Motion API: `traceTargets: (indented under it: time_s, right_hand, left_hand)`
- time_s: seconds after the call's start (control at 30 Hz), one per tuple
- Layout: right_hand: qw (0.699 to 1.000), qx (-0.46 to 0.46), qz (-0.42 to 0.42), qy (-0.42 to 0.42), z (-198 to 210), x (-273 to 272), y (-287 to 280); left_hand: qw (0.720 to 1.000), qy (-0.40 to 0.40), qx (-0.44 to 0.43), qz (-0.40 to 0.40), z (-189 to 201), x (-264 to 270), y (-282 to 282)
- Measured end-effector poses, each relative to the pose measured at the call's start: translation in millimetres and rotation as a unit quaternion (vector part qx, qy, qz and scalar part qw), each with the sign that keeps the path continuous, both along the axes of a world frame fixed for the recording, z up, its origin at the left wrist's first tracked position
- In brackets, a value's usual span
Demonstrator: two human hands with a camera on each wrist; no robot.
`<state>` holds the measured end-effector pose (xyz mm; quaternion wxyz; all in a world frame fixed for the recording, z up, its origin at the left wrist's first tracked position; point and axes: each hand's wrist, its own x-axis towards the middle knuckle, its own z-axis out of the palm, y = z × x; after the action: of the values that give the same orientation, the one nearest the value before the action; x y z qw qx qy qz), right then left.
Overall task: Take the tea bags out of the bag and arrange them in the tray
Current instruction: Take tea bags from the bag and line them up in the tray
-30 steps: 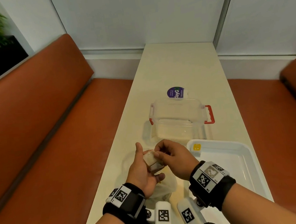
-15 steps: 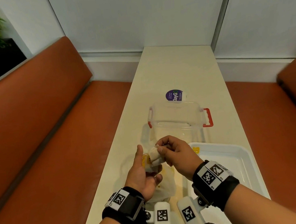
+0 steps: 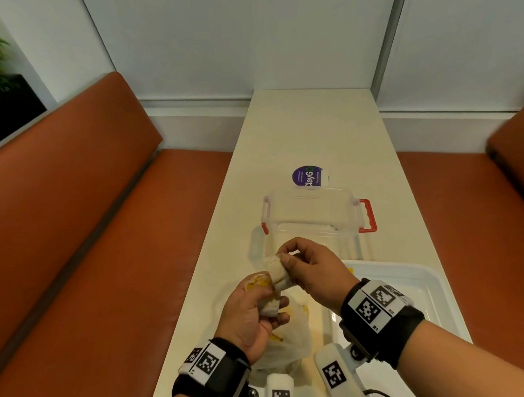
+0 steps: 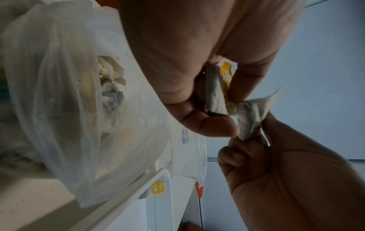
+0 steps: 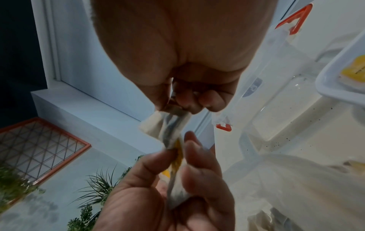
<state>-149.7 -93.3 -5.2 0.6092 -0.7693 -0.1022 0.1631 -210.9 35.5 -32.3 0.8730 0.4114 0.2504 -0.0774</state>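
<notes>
bag [image 3: 287, 338] slumped on the desk [image 3: 312, 131] under the hands, more tea bags inside | left hand [image 3: 252, 313] curled round a tea bag [image 3: 270, 309] with yellow tag | right hand [image 3: 313, 268] pinching another one [image 3: 278, 269] just above | tray [image 3: 433, 295] right beside | clear box [image 3: 315, 211] behind
</notes>
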Motion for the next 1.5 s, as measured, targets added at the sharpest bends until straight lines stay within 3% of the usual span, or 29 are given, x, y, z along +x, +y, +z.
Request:
traceTargets:
  time_s: [0.33, 0.53, 0.67, 0.83, 0.97, 1.1, 1.33, 1.5]
  right_hand:
    - [0.995, 0.093, -0.030, 0.017, 16.6, 9.0, -4.3]
    - [0.994, 0.084, -0.063, -0.027, 17.5, 15.8, -11.5]
    - [0.993, 0.082, -0.073, -0.043, 17.0, 15.9, -18.2]
    - [0.989, 0.116, -0.075, -0.045, 16.4, 13.4, -25.9]
    - [0.986, 0.150, -0.072, -0.022, 14.2, 9.4, -41.8]
    - [0.993, 0.087, -0.075, 0.007, -6.2, 6.7, -67.4]
    - [0.972, -0.092, -0.208, 0.052, -82.9, 20.7, -135.8]
    - [0.961, -0.156, -0.202, 0.109, -131.0, 28.4, -141.5]
  left_hand:
    - [0.998, 0.025, 0.057, -0.016, -5.0, -1.9, 11.7]
    - [0.984, -0.020, 0.174, -0.009, 0.2, -2.9, 20.6]
    - [0.941, -0.116, 0.313, -0.062, 26.2, 1.4, 22.0]
    - [0.871, -0.201, 0.423, -0.151, 52.7, 16.9, 7.3]
    - [0.850, -0.214, 0.451, -0.171, 56.5, 25.4, -4.7]
    - [0.838, -0.178, 0.476, -0.201, 48.8, 29.2, -13.0]
    - [0.845, -0.102, 0.479, -0.216, 25.1, 22.2, -5.1]
    - [0.846, -0.062, 0.480, -0.224, 14.7, 15.8, -1.1]
